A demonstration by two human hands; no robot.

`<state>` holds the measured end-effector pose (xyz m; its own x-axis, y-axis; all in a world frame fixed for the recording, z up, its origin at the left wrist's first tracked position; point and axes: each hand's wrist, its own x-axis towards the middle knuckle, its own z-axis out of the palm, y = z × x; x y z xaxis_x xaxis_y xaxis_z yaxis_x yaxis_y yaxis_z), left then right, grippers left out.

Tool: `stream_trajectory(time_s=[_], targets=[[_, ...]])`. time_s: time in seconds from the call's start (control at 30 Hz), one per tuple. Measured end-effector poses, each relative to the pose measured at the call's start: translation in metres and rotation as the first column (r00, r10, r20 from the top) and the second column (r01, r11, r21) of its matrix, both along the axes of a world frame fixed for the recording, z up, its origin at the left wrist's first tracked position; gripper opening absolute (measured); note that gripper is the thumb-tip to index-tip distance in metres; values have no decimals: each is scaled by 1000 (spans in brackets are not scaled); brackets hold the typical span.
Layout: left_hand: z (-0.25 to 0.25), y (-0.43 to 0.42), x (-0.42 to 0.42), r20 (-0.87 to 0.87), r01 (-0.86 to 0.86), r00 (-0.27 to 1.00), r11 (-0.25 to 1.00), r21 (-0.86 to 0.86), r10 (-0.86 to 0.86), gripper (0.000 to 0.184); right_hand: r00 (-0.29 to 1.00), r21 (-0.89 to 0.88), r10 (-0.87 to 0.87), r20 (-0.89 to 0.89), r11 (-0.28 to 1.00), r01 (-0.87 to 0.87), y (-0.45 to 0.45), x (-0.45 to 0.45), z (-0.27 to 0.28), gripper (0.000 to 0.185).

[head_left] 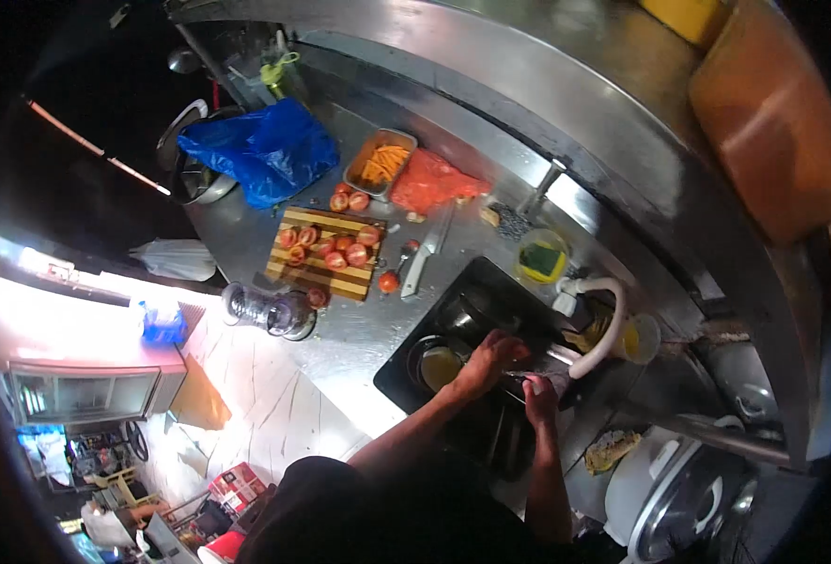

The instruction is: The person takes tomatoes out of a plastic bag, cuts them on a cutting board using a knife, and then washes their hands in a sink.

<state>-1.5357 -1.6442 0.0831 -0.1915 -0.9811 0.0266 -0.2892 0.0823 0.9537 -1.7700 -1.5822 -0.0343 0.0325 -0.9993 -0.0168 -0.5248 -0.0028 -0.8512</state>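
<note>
Over the dark sink point(411, 362), my left hand point(490, 365) is closed, with its fingers curled around something I cannot make out. Close beside it, my right hand point(541, 397) pinches a small, thin item too blurred to name, just below the mouth of the white faucet point(613, 324). A round pan or bowl point(439, 365) lies in the sink to the left of my hands. Left of the sink are a knife with a white handle point(416, 271) and a striped cutting board point(347, 284) bearing halved tomatoes point(337, 260).
Behind the board are a blue bag point(270, 150), a metal tray point(356, 169) of orange strips and a red bag point(434, 183). A glass jar point(288, 315) lies near the counter's left edge. A tub with a sponge point(541, 258) stands behind the sink, and a lidded pot point(650, 489) at right.
</note>
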Motion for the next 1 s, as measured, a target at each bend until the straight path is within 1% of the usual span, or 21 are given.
stream_trajectory(time_s=[0.03,0.07,0.1,0.13,0.17,0.2,0.27,0.3,0.37,0.4,0.43,0.47,0.57,0.63,0.73,0.77,0.83,0.87,0.93,0.97,1.0], targets=[[6,-3,20,143,40,990,983,-178,-14,27,917,212,-180,357,971,108,-6,9,-2,22],[13,-2,39,286,107,958,935,-338,-6,26,685,444,-399,610,888,121,-11,19,-5,23],[-22,-3,64,252,11,964,938,-345,81,25,624,560,-471,624,826,63,-27,39,58,25],[-17,-5,87,169,-189,957,948,-257,236,25,596,477,-411,689,877,53,-30,36,37,27],[-11,-6,110,75,-381,915,912,-155,395,27,582,539,-482,655,838,87,-40,48,63,22],[7,-11,128,-72,-625,776,780,43,626,23,567,598,-550,613,792,122,-49,62,95,17],[-49,-29,200,-335,-811,540,584,37,772,26,682,644,-505,529,763,65,-60,52,86,17],[-63,-28,238,-41,-919,394,394,10,918,33,736,665,-473,484,746,42,-62,48,80,22],[-76,-42,297,-178,-961,271,275,-5,946,49,644,651,-498,581,759,-1,-59,50,72,34],[-83,-50,323,-152,-977,214,211,-34,965,47,592,642,-508,625,766,-21,-62,52,70,40],[-90,-57,346,-126,-987,155,148,-61,980,45,709,678,-463,532,735,-28,-62,57,78,47],[-93,-61,359,-99,-992,94,86,-88,991,44,722,655,-424,547,754,-54,-63,62,77,47],[-89,-72,367,-31,-995,-63,-60,77,998,62,781,601,-302,547,791,-115,-59,64,62,47],[-87,-79,370,73,-988,-109,-116,105,991,70,762,609,-295,577,776,-161,-64,64,71,46],[-84,-76,365,383,-993,-93,-60,-99,919,82,698,593,-346,627,793,-140,-59,59,66,46],[-83,-69,358,476,-976,-84,25,-218,875,86,668,582,-371,645,805,-115,-56,56,61,46],[-73,-45,333,615,-885,-96,216,-413,783,94,615,689,-503,607,718,-94,-60,52,66,46],[-65,-31,317,649,-837,-48,324,-441,759,96,586,737,-565,582,670,-86,-62,49,67,47],[-44,-4,277,842,-731,-53,554,-399,537,93,439,723,-624,647,684,-93,-64,47,64,47],[-38,6,262,910,-671,-75,655,-348,408,91,385,727,-659,646,685,-48,-66,50,62,45],[-49,13,260,917,-632,-156,676,-379,368,85,328,730,-689,646,683,-4,-65,52,58,44]])
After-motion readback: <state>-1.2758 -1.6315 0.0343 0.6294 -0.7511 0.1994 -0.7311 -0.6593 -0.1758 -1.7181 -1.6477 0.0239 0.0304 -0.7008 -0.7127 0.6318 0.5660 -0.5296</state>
